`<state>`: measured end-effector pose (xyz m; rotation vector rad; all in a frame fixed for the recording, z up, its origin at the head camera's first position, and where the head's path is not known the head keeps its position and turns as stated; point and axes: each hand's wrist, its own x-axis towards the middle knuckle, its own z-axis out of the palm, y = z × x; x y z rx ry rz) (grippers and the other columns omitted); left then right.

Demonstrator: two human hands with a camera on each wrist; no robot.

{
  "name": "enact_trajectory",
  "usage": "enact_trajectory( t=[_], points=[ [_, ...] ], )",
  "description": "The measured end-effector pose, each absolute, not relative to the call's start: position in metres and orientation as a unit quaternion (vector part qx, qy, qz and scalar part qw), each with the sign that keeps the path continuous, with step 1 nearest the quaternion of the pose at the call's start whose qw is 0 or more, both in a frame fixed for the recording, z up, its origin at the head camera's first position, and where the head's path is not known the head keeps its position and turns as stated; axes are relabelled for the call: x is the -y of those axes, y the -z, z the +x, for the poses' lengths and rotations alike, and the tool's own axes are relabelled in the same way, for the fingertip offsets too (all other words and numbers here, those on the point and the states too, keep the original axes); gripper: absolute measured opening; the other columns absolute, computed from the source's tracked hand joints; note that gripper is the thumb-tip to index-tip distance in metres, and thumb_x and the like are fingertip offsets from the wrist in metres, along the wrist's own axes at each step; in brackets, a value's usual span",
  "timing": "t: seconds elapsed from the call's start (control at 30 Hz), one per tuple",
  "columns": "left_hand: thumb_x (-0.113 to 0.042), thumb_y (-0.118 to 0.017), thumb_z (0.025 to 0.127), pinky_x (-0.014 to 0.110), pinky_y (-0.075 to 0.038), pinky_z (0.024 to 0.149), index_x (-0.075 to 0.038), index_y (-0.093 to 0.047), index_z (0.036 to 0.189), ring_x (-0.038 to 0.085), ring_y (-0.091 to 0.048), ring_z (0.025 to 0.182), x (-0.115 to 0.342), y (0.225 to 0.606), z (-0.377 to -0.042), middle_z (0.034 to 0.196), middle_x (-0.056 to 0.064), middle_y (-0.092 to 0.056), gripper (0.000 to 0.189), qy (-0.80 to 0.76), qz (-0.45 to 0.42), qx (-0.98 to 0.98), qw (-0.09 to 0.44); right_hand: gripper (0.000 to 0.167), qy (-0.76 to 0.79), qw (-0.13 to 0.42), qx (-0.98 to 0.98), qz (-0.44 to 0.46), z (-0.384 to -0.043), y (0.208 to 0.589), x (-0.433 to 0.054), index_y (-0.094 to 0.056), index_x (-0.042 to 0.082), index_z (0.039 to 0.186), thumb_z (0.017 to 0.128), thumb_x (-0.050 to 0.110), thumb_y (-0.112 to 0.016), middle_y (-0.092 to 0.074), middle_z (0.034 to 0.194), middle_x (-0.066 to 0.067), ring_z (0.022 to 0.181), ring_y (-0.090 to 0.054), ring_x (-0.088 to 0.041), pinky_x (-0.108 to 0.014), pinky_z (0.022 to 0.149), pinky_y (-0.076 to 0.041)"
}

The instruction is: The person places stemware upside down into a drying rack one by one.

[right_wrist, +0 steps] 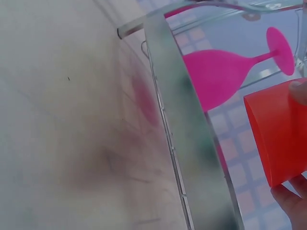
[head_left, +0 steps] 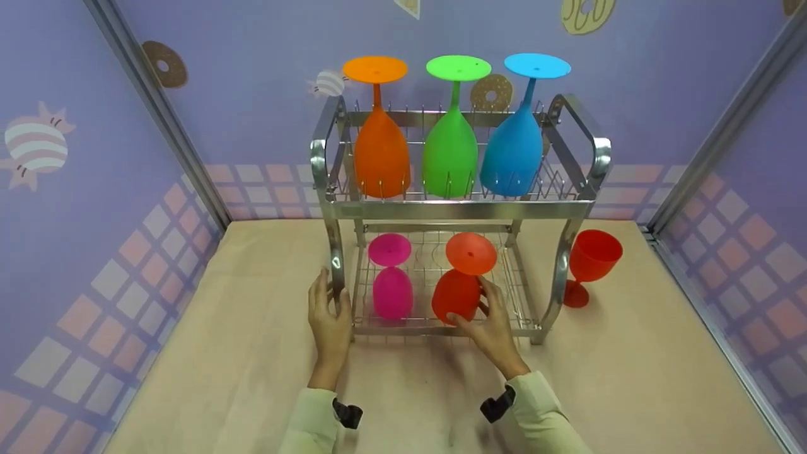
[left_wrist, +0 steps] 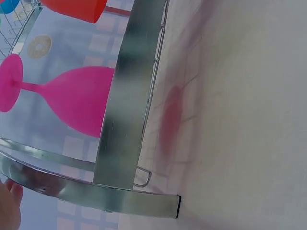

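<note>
My right hand [head_left: 488,318] grips an upside-down red plastic goblet [head_left: 455,296] by its bowl, thumb at the front and fingers along the far right side. The goblet tilts over the lower shelf of a two-tier metal dish rack [head_left: 460,210]; in the right wrist view its rim [right_wrist: 259,143] faces the shelf's front bar. My left hand [head_left: 330,318] holds the rack's left front post [head_left: 337,261], with its fingertips [left_wrist: 17,191] showing beside the post in the left wrist view. An inverted pink goblet [head_left: 393,293] stands on the lower shelf, left of the red one.
Orange [head_left: 382,154], green [head_left: 450,154] and blue [head_left: 514,154] goblets stand inverted on the upper tier. Another red goblet [head_left: 592,255] stands upright on the table [head_left: 252,353], right of the rack. Patterned walls with metal edge posts [head_left: 157,120] enclose the table.
</note>
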<state>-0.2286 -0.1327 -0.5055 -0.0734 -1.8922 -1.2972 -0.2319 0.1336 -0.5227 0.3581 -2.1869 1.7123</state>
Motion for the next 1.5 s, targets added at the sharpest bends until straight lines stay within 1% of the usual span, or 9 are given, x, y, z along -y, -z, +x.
enact_trajectory(
  t=[0.13, 0.27, 0.43, 0.63, 0.8, 1.03, 1.1, 1.27, 1.5],
  points=[
    [0.014, -0.059, 0.086, 0.045, -0.054, 0.085, 0.015, -0.052, 0.126, 0.041, -0.060, 0.099, 0.130, 0.491, -0.222, 0.112, 0.030, -0.057, 0.040, 0.507, -0.030, 0.748, 0.427, 0.084, -0.595, 0.157, 0.779, 0.119, -0.242, 0.524, -0.131, -0.037, 0.003, 0.143, 0.074, 0.012, -0.084, -0.044, 0.138, -0.018, 0.126, -0.046, -0.037, -0.055, 0.105, -0.041],
    [0.014, -0.061, 0.086, 0.040, -0.055, 0.081, 0.017, -0.055, 0.121, 0.039, -0.061, 0.091, 0.130, 0.480, -0.217, 0.105, 0.030, -0.059, 0.036, 0.508, -0.031, 0.751, 0.421, 0.086, -0.582, 0.143, 0.794, 0.104, -0.253, 0.522, -0.127, -0.036, 0.003, 0.144, 0.074, 0.018, -0.084, -0.044, 0.139, -0.019, 0.126, -0.047, -0.037, -0.053, 0.104, -0.043],
    [0.011, -0.061, 0.087, 0.042, -0.054, 0.081, 0.016, -0.055, 0.123, 0.037, -0.061, 0.088, 0.131, 0.477, -0.217, 0.104, 0.029, -0.059, 0.037, 0.523, -0.028, 0.751, 0.402, 0.085, -0.576, 0.125, 0.803, 0.090, -0.267, 0.519, -0.121, -0.036, 0.005, 0.144, 0.075, 0.020, -0.083, -0.044, 0.140, -0.018, 0.125, -0.047, -0.037, -0.052, 0.103, -0.044],
    [0.010, -0.061, 0.087, 0.045, -0.054, 0.081, 0.016, -0.055, 0.122, 0.038, -0.061, 0.088, 0.131, 0.478, -0.216, 0.102, 0.030, -0.059, 0.037, 0.532, -0.030, 0.745, 0.401, 0.083, -0.567, 0.095, 0.815, 0.075, -0.278, 0.523, -0.115, -0.036, 0.004, 0.143, 0.075, 0.014, -0.083, -0.042, 0.142, -0.019, 0.126, -0.047, -0.039, -0.052, 0.103, -0.045],
    [0.012, -0.062, 0.085, 0.042, -0.055, 0.081, 0.016, -0.054, 0.122, 0.039, -0.062, 0.089, 0.132, 0.479, -0.217, 0.101, 0.029, -0.059, 0.038, 0.532, -0.030, 0.747, 0.398, 0.081, -0.534, 0.084, 0.839, 0.060, -0.280, 0.529, -0.114, -0.036, 0.005, 0.142, 0.075, 0.012, -0.082, -0.044, 0.141, -0.018, 0.124, -0.049, -0.038, -0.052, 0.100, -0.047],
    [0.009, -0.063, 0.086, 0.036, -0.055, 0.081, 0.016, -0.055, 0.121, 0.038, -0.062, 0.090, 0.132, 0.478, -0.217, 0.100, 0.029, -0.060, 0.038, 0.537, -0.024, 0.744, 0.398, 0.082, -0.511, 0.061, 0.856, 0.048, -0.280, 0.535, -0.112, -0.032, 0.007, 0.144, 0.077, 0.010, -0.080, -0.043, 0.143, -0.018, 0.128, -0.046, -0.037, -0.051, 0.103, -0.044],
    [0.010, -0.063, 0.085, 0.036, -0.055, 0.081, 0.016, -0.055, 0.121, 0.038, -0.062, 0.090, 0.132, 0.478, -0.217, 0.099, 0.029, -0.060, 0.038, 0.537, -0.024, 0.743, 0.400, 0.083, -0.510, 0.059, 0.857, 0.044, -0.280, 0.536, -0.112, -0.032, 0.006, 0.144, 0.077, 0.010, -0.080, -0.042, 0.144, -0.018, 0.130, -0.046, -0.037, -0.051, 0.104, -0.044],
    [0.012, -0.062, 0.085, 0.041, -0.055, 0.082, 0.017, -0.055, 0.122, 0.038, -0.062, 0.089, 0.133, 0.479, -0.217, 0.099, 0.030, -0.060, 0.038, 0.537, -0.025, 0.743, 0.399, 0.083, -0.510, 0.069, 0.856, 0.048, -0.280, 0.539, -0.111, -0.031, 0.004, 0.144, 0.077, 0.010, -0.080, -0.042, 0.144, -0.019, 0.130, -0.045, -0.038, -0.050, 0.105, -0.042],
    [0.011, -0.063, 0.085, 0.041, -0.055, 0.081, 0.016, -0.055, 0.122, 0.038, -0.063, 0.089, 0.136, 0.482, -0.216, 0.101, 0.029, -0.061, 0.038, 0.533, -0.025, 0.744, 0.402, 0.087, -0.493, 0.072, 0.866, 0.046, -0.278, 0.543, -0.110, -0.029, 0.002, 0.146, 0.077, 0.011, -0.081, -0.041, 0.145, -0.021, 0.133, -0.042, -0.038, -0.051, 0.109, -0.038]
  ],
)
